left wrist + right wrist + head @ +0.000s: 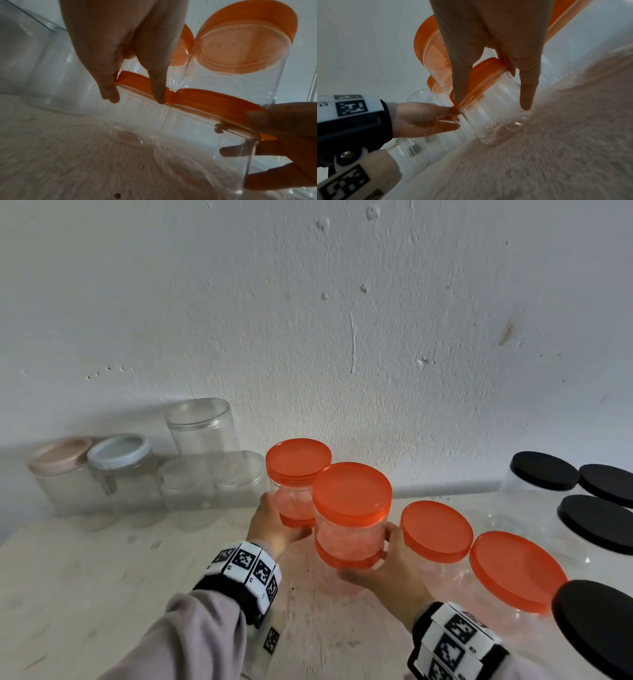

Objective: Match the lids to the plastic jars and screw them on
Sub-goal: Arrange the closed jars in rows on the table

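Two stacks of clear jars with orange lids stand mid-table. My left hand (284, 525) grips the rear stack (296, 474) at its lower orange lid (137, 82). In the left wrist view my left hand (135, 94) has its fingertips on that lid's edge. My right hand (383, 559) grips the front stack (351, 508) around its lower lid (346, 558). The right wrist view shows my right hand (493, 102) with the thumb on the lid (481, 75) and a finger down the clear jar's (496, 108) side. The lower jars are barely visible in the head view.
Open clear jars (205, 426) stand at the back left beside a pink-lidded jar (61, 455) and a blue-lidded jar (120, 451). Two more orange-lidded jars (435, 529) (513, 570) sit to the right, then several black-lidded jars (544, 472). A white wall (342, 320) closes the back.
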Demonstrator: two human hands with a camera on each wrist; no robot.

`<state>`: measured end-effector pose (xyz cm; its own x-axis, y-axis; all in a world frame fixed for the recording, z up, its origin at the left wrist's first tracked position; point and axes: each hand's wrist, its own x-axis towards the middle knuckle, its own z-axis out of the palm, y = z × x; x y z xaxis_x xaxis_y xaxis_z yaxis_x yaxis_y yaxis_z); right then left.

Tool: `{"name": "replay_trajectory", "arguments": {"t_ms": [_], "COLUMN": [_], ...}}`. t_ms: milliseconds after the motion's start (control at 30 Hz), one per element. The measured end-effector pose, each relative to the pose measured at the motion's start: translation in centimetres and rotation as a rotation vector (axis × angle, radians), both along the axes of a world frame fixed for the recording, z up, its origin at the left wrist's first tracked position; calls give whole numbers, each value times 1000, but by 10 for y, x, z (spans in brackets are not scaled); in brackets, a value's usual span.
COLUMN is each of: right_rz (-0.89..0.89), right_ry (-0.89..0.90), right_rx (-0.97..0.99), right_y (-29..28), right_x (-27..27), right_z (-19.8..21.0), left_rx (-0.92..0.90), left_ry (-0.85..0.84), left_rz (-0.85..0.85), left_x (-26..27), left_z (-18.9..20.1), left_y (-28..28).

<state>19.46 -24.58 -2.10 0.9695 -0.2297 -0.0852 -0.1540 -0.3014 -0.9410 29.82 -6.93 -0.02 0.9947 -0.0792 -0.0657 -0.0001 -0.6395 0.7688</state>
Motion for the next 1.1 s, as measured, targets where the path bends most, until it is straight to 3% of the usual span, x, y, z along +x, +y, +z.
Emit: {"name": "replay_trajectory", "arguments": {"t_ms": [200,533,1100], "right_rz": [-132,-262,-241], "right_ry": [-62,-82,-80], "right_rx": [-83,-106,-142], "right_y": [10,6,-7], "right_x": [29,72,130], "right_z": [-6,0,-6], "left_rx": [-21,-36,-32], "left_ry": [1,-58,-87], "left_rz": [128,138,217], "left_x": [10,28,32], "left_z": [-3,-4,-11], "left_y": [-7,-25,-33]}}
